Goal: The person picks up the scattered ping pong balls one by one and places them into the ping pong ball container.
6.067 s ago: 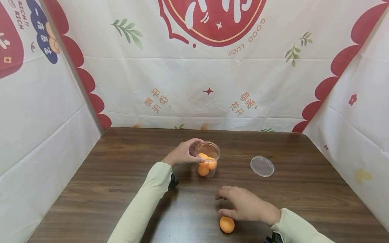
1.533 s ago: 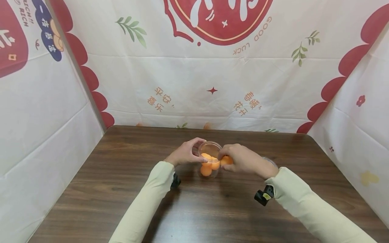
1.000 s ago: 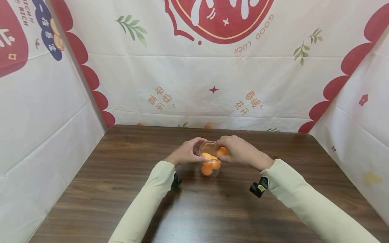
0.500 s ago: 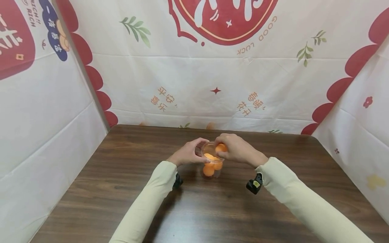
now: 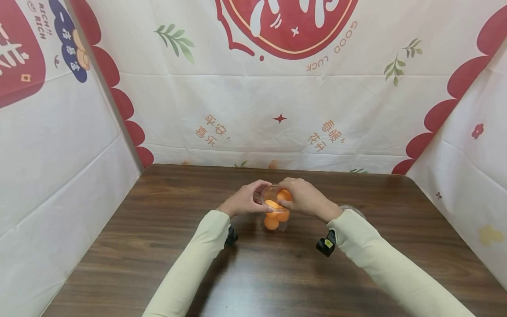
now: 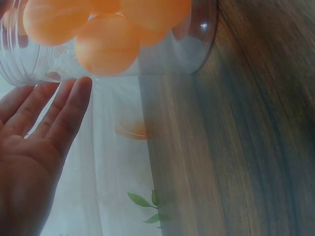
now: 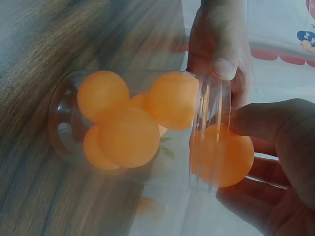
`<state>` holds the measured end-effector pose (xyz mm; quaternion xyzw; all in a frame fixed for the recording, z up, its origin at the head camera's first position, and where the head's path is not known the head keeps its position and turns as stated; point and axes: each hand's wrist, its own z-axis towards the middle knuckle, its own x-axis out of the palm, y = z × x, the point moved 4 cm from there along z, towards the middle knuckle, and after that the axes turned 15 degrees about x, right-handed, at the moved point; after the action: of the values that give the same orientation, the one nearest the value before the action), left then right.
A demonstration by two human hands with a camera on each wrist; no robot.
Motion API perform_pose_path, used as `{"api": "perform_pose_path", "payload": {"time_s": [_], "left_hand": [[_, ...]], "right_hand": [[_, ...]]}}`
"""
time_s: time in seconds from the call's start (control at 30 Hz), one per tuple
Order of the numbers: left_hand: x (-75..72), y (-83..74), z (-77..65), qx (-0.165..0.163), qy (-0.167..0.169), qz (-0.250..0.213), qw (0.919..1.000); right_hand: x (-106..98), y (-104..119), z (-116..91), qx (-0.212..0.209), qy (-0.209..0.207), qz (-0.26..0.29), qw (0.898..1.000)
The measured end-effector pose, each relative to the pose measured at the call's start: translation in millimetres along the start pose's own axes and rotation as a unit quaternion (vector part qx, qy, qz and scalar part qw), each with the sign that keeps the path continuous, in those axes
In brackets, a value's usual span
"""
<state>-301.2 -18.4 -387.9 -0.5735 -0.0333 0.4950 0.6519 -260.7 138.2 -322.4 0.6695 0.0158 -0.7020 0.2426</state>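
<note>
A clear plastic jar point(image 5: 282, 227) stands upright on the table with several orange ping-pong balls point(image 7: 129, 136) inside. Near its rim, my left hand point(image 5: 246, 200) grips it from the left, thumb in front and fingers on the far side. In the left wrist view, those fingertips point(image 6: 83, 87) touch the jar wall. Between thumb and fingers, my right hand point(image 5: 306, 198) pinches another orange ping-pong ball point(image 7: 236, 155) at the jar's mouth. That ball sits partly within the rim in the right wrist view.
A clear round lid point(image 5: 354, 208) lies on the brown wooden table point(image 5: 253, 273), partly covered by the right sleeve. Printed white cloth point(image 5: 245, 97) hangs behind the table and along both sides. Each wrist wears a small black camera point(image 5: 326, 244).
My right hand has come from beside the loose ball near the front, carrying a ball past the jar's right side and into its mouth. The left hand keeps its hold on the jar.
</note>
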Motion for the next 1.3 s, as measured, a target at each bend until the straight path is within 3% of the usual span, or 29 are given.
{"api": "perform_pose_path", "payload": {"time_s": [0.17, 0.33, 0.4, 0.57, 0.87, 1.3], "left_hand": [[0.3, -1.0, -0.5, -0.002, 0.0, 0.007, 1.0], [-3.2, -26.6, -3.8, -0.007, 0.007, 0.001, 1.0], [-3.2, -27.7, -3.5, -0.012, 0.011, 0.0, 0.9999], [2.3, -2.3, 1.6, -0.016, 0.005, 0.002, 0.9999], [3.7, 1.0, 2.3, -0.006, -0.005, -0.003, 1.0], [-5.6, 6.7, -3.0, -0.036, 0.003, 0.009, 0.9993]], "right_hand": [[1, 0, 0, -0.006, 0.003, -0.007, 1.0], [1, -1, -1, -0.007, 0.011, -0.005, 1.0], [1, -1, -1, -0.007, 0.012, -0.005, 1.0], [0, -4, -3, -0.003, 0.009, -0.008, 1.0], [0, -8, -6, -0.001, 0.002, -0.005, 1.0], [-4, -14, -5, -0.002, -0.028, 0.0, 1.0]]}}
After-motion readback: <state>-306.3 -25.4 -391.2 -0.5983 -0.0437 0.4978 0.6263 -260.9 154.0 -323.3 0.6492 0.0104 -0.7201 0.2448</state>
